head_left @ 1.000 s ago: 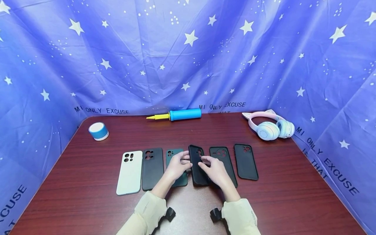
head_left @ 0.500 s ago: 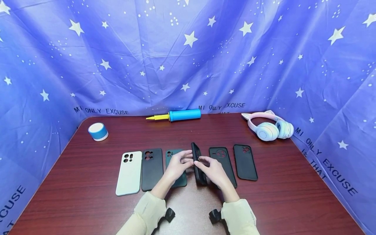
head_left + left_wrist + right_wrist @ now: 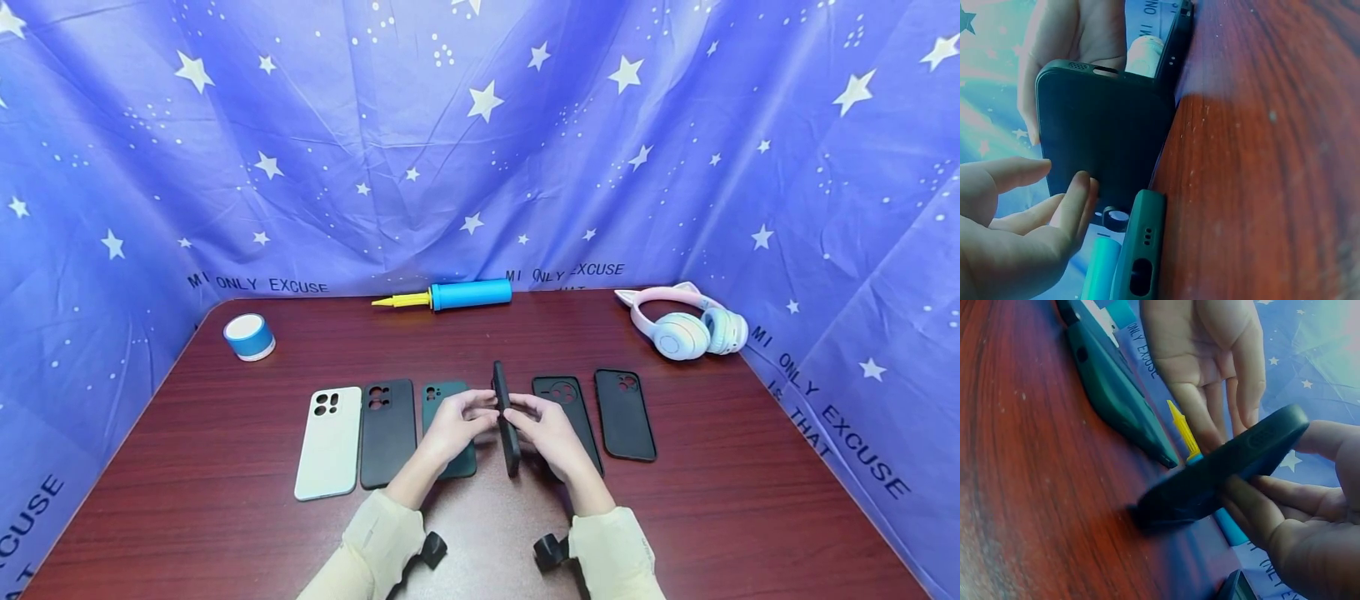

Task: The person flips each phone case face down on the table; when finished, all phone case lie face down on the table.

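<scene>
A black phone case (image 3: pixel 512 450) is tipped up on its long side, nearly edge-on in the head view, between my two hands. My left hand (image 3: pixel 452 423) holds it from the left; in the left wrist view its fingers (image 3: pixel 1072 203) lie on the flat back (image 3: pixel 1104 119) while the thumb meets the raised edge. From the right, my right hand (image 3: pixel 551 432) pinches the case, thumb at the upper edge and fingers (image 3: pixel 1254 506) on the inner face. Left of it lies a dark green case (image 3: pixel 463 457), partly hidden by my left hand; another black case (image 3: pixel 566 407) lies right, partly covered by my right hand.
Farther left lie a dark grey case (image 3: pixel 390 442) and a white case (image 3: pixel 328 446); one more black case (image 3: pixel 626 421) lies at the right. Behind them are a blue and yellow hand pump (image 3: pixel 472 294), a blue-white round speaker (image 3: pixel 251 340) and cat-ear headphones (image 3: pixel 682 333).
The black phone case has turned from leaning, with its inside showing, to standing upright on its long side. Both hands have stayed at it, the fingers shifting slightly to the right.
</scene>
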### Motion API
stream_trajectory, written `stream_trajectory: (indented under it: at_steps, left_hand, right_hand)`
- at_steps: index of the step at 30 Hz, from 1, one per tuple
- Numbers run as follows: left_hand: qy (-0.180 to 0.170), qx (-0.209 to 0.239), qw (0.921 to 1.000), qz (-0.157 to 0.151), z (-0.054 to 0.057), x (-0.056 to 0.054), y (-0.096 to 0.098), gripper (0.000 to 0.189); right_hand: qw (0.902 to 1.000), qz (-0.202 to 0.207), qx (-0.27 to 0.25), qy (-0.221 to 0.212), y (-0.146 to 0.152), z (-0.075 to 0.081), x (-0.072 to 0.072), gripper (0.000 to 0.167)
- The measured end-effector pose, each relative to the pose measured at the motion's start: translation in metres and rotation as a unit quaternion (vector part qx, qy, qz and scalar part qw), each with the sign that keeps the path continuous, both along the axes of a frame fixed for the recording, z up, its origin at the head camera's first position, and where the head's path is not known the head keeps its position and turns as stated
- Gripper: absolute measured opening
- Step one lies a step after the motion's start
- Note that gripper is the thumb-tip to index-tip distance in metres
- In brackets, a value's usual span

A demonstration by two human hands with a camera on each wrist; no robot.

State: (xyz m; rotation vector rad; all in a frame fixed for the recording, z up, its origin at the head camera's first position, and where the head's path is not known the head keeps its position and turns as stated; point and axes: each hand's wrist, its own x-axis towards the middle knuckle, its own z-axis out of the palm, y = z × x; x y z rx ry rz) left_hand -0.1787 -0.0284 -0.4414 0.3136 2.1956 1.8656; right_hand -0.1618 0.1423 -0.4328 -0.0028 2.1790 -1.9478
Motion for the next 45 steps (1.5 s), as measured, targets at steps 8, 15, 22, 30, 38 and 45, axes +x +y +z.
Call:
stream_trajectory:
  at_steps: [8,15,22,30,38,45]
  left_hand:
    - [-0.023,-0.025,0.9994,0.001,0.002,0.003,-0.001,0.042]
    - [-0.027,-0.048,0.9985,0.001,0.003,0.004,-0.001,0.044]
    - [-0.015,-0.104,0.9944,0.012,0.006,0.005,-0.001,0.046]
    - [-0.010,-0.128,0.9917,0.014,0.008,0.007,-0.001,0.049]
    - [-0.013,-0.126,0.9919,0.008,0.009,0.008,-0.001,0.052]
    - [-0.009,-0.143,0.9897,0.004,0.011,0.010,-0.002,0.054]
  right_hand:
    - [0.9991,-0.002,-0.038,0.018,0.004,0.000,-0.002,0.043]
    - [0.9994,-0.028,-0.010,0.019,0.007,0.000,-0.002,0.042]
    - [0.9919,-0.059,0.106,0.037,0.008,-0.003,-0.003,0.042]
    - [0.9641,-0.071,0.246,0.070,0.006,-0.005,-0.004,0.038]
    - [0.9515,-0.064,0.290,0.082,0.004,-0.005,-0.002,0.040]
    - [0.9431,-0.072,0.311,0.093,0.002,-0.008,-0.003,0.041]
